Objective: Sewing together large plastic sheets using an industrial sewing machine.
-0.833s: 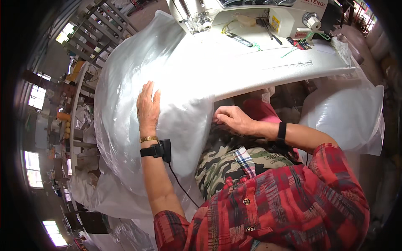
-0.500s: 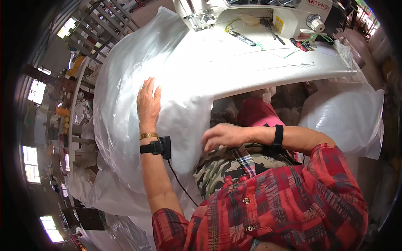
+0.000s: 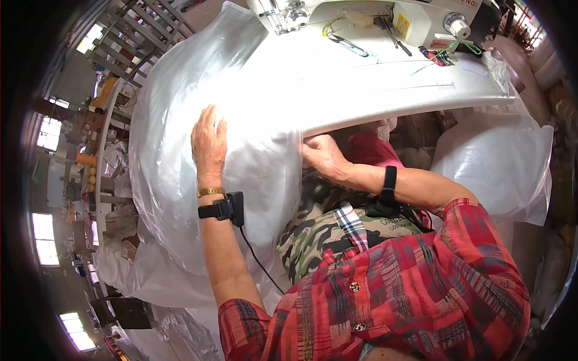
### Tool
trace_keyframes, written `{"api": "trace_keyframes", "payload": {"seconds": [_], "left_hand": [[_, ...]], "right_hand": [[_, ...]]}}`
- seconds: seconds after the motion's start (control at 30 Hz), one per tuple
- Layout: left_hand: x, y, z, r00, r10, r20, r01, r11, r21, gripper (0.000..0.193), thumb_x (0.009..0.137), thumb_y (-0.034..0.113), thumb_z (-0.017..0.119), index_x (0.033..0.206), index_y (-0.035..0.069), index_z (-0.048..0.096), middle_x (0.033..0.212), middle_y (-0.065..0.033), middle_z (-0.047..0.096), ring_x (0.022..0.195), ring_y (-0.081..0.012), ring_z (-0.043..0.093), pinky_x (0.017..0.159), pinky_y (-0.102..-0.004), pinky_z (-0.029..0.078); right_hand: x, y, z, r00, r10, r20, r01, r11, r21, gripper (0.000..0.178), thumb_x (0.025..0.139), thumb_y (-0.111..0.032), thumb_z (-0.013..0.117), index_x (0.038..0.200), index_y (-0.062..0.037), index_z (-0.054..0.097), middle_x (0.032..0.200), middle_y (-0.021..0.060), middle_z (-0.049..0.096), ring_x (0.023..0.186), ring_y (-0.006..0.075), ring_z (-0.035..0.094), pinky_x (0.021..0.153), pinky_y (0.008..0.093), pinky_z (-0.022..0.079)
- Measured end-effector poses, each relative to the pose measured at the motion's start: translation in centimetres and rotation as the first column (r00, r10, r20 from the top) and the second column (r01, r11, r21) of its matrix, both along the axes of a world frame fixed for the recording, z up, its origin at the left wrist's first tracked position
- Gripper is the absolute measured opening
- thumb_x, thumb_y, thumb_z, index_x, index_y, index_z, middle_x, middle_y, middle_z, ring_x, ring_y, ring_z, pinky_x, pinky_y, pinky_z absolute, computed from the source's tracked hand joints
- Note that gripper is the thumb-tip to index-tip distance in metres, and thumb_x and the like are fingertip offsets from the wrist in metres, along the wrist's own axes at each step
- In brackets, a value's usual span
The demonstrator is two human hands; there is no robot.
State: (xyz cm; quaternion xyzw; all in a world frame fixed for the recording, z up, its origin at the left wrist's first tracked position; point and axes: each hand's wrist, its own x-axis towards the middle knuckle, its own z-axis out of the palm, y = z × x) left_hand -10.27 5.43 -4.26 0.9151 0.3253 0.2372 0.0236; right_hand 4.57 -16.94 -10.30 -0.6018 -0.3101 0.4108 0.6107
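Note:
A large, translucent plastic sheet (image 3: 162,144) drapes over the left part of the white sewing table (image 3: 385,99) and hangs down over its front. My left hand (image 3: 209,144) lies flat on the plastic, fingers stretched out. Below the table's front edge, my right hand (image 3: 325,155) is at the right edge of the hanging plastic. Its fingers are bent and closed at that edge, with the fingertips partly hidden. Strong glare washes out the plastic around the table top.
A white sewing machine (image 3: 415,21) stands at the back. Thread snips (image 3: 350,46), a dark slim tool (image 3: 397,39) and a plaid scrap (image 3: 436,56) lie before it. Another plastic bundle (image 3: 490,165) is at right. A slatted grey frame (image 3: 135,39) stands far left.
My right hand has moved up and forward from over my lap to the plastic's edge under the table front. My left hand has shifted slightly left, still flat.

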Motion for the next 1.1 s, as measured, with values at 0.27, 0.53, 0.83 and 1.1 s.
{"api": "trace_keyframes", "payload": {"seconds": [0.27,0.53,0.83,1.1], "left_hand": [[0.9,0.0,0.4,1.0,-0.011,0.01,0.011,1.0,0.007,0.047,0.099,0.033,0.05,0.137,0.005,0.052,0.143,-0.0102,0.051,0.134,-0.0259,0.044,0.115,-0.0412,0.032],[0.3,0.2,0.0,1.0,-0.005,0.008,0.005,1.0,0.01,0.047,0.098,0.031,0.051,0.138,0.006,0.051,0.144,-0.0098,0.051,0.134,-0.0263,0.044,0.115,-0.0407,0.032],[-0.6,-2.5,2.2,0.973,-0.078,0.216,0.137,0.953,-0.269,0.042,0.093,0.014,0.057,0.132,-0.002,0.053,0.135,-0.0183,0.056,0.125,-0.0322,0.053,0.105,-0.0385,0.043],[-1.3,-18.7,2.3,0.954,-0.069,0.293,0.222,0.819,-0.529,0.039,0.087,0.012,0.069,0.121,-0.004,0.058,0.097,-0.0142,0.066,0.081,-0.0194,0.061,0.068,-0.0323,0.05]], "right_hand": [[-0.8,5.4,-12.3,0.65,0.481,0.588,-0.397,0.875,-0.277,0.032,0.085,-0.033,0.062,0.094,-0.0024,0.068,0.088,0.02,0.069,0.082,0.0288,0.067,0.071,0.0392,0.05],[0.2,-5.0,-0.4,0.812,0.575,0.098,-0.577,0.816,-0.004,0.034,0.09,-0.029,0.065,0.106,0.001,0.066,0.094,0.0082,0.069,0.085,0.0154,0.062,0.078,0.0346,0.05],[-2.3,-7.9,5.4,0.807,0.59,-0.028,-0.59,0.806,-0.052,0.029,0.094,-0.027,0.057,0.085,0.0001,0.065,0.071,0.0,0.059,0.066,0.0065,0.051,0.059,0.0258,0.043],[-3.4,-8.1,2.3,0.973,0.226,-0.055,-0.218,0.968,0.125,0.027,0.093,-0.015,0.051,0.113,0.0026,0.053,0.075,0.0049,0.059,0.066,0.0094,0.056,0.057,0.0275,0.048]]}}
